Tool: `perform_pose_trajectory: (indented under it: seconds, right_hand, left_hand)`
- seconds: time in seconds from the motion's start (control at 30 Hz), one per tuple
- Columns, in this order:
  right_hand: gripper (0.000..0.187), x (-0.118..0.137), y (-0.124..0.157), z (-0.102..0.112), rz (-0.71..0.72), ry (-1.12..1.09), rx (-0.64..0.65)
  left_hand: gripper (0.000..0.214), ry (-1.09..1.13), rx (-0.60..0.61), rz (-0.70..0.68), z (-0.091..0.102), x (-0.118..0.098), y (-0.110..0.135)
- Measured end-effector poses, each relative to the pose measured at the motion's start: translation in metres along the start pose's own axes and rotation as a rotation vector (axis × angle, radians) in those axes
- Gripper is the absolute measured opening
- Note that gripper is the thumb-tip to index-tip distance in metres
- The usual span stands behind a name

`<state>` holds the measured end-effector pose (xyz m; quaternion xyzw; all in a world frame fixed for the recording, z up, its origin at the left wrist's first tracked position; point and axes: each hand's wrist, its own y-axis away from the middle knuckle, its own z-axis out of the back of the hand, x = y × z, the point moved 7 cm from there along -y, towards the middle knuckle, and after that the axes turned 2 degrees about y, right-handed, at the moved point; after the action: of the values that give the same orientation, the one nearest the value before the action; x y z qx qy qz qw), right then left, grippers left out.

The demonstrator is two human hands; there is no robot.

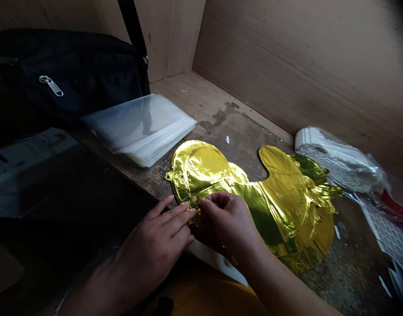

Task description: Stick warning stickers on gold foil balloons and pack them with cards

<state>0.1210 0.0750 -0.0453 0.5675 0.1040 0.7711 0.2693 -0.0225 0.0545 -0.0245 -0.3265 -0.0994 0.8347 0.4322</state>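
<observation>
Rested the left hand nearly flat against the foil; pinched its edge with the curled right hand.

Counter's near edge: two hands, one sleeve stack, gold foil pieces too overlapped to count; back edge: one wrapped bundle; left edge: one bag

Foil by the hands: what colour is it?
The foil is shiny gold; it shows best in the head view.
</observation>
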Motion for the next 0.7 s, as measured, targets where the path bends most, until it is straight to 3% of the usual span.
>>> perform_pose_trajectory:
  seconds: [0.3,0.53,0.6,0.7]
  right_hand:
    - [0.021,-0.001,-0.004,0.004,0.124,0.186,-0.066]
    - [0.015,0.009,0.001,0.003,0.208,0.437,-0.123]
    - [0.005,0.018,0.005,0.005,0.293,0.617,-0.186]
    - [0.024,0.034,0.019,0.011,0.555,0.858,-0.318]
  left_hand:
    - [0.018,0.012,0.039,0.001,0.000,0.002,-0.004]
    - [0.020,-0.024,0.151,-0.039,-0.001,0.004,-0.011]
    - [0.019,-0.043,0.156,-0.041,-0.003,0.005,-0.011]
    - [0.018,-0.054,0.157,-0.028,-0.007,0.005,-0.011]
